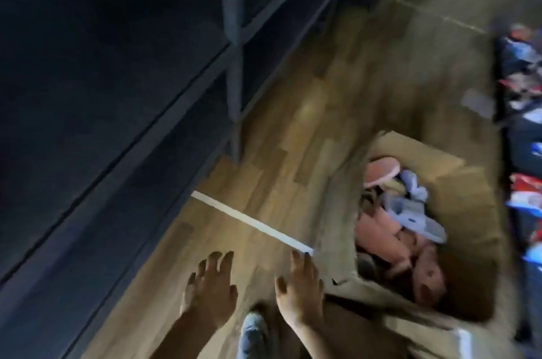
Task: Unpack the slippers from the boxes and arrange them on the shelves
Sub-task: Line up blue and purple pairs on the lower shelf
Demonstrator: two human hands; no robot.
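While I watch through the head camera, the biggest thing in view is the dark shelving (pixel 117 94), which fills the whole side left of and beyond the left hand (pixel 209 297), its boards bare as far as I can see through the blur. Wooden floor (pixel 293 124) runs from under both hands away to the far end. Just right of the right hand (pixel 299 291) stands an open cardboard box (pixel 457 188), flaps splayed outward, its near corner close to that hand's little-finger side. Further right, well apart from the hands, a dark rack holds colourful packets (pixel 522 71), too smeared to read. Inside the box the slippers lie jumbled: pink ones (pixel 381 234) with grey ones (pixel 410 212) on top. Both hands hover palm-down over the floor with fingers spread wide, holding nothing and touching nothing. A white strip (pixel 252 223) crosses the floor just beyond the fingertips, and a blue-clad foot (pixel 252 329) shows between the wrists.
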